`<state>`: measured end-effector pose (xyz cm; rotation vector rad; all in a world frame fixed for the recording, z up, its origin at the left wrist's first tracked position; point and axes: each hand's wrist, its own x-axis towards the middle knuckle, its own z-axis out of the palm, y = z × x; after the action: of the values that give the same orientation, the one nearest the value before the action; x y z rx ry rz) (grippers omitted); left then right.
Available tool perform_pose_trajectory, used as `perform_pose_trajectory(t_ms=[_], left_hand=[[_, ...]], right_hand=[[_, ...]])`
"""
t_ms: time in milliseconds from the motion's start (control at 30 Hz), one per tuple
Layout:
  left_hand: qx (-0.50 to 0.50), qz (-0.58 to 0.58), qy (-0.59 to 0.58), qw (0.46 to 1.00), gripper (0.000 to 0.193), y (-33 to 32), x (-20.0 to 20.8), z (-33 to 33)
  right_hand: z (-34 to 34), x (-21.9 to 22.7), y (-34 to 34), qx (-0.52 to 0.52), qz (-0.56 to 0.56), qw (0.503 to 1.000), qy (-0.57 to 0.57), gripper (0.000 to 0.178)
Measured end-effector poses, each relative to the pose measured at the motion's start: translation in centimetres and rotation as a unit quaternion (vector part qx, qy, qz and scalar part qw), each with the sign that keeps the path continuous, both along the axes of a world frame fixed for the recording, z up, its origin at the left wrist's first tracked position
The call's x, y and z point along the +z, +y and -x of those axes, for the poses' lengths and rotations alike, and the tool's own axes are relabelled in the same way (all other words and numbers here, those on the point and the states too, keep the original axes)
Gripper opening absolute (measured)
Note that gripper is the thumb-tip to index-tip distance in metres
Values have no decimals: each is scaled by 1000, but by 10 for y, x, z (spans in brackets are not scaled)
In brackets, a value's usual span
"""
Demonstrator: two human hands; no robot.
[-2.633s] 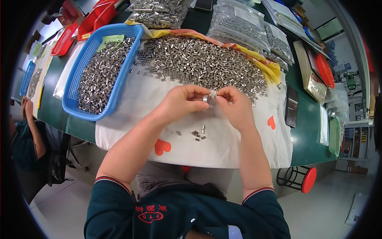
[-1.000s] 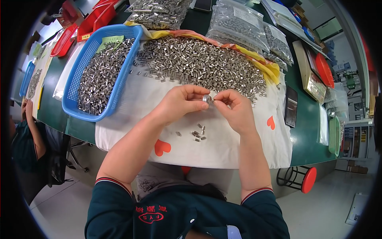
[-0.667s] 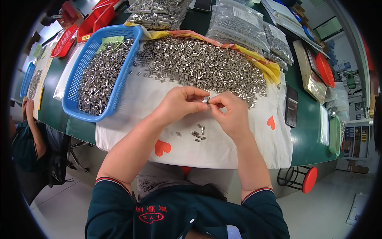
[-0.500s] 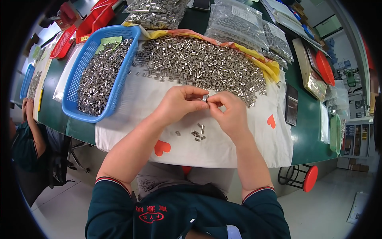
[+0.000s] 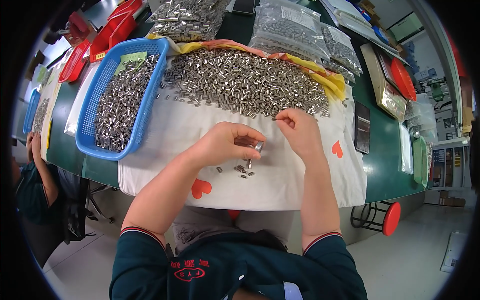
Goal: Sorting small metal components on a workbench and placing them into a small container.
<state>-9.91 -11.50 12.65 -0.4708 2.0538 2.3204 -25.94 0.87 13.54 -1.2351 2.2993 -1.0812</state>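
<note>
Silver metal cylinders lie in a broad heap (image 5: 245,82) at twelve o'clock from the middle of the view, on a white cloth (image 5: 280,185). More of them fill much of a blue basket (image 5: 89,107) at ten o'clock. The person's left hand (image 5: 222,143), just toward nine, grips a round silver piece (image 5: 259,146) between thumb and fingers. The right hand (image 5: 301,131), between two and three, has its fingertips drawn close together by the heap's near edge; whether they pinch a cylinder cannot be told. Just beyond the left fingertips, toward six, a small group of cylinders (image 5: 240,169) lies apart from the heap, with a lone cylinder (image 5: 219,170) to its left. Judging by the layout, the handling looks far from finished: the heap remains large and the set-apart group small. Which pieces are already dealt with, the view does not settle.
</note>
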Motion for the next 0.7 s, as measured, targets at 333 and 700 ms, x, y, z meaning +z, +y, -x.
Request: perform_pose_trajectory(t_ms=[333, 700], left_hand=[[46, -53, 29, 997, 31, -5, -8, 3], [56, -91, 44, 993, 32, -8, -12, 3]], right_hand=[[-7, -11, -5, 21, -40, 985, 165, 10], [-6, -16, -8, 28, -14, 975, 221, 5]])
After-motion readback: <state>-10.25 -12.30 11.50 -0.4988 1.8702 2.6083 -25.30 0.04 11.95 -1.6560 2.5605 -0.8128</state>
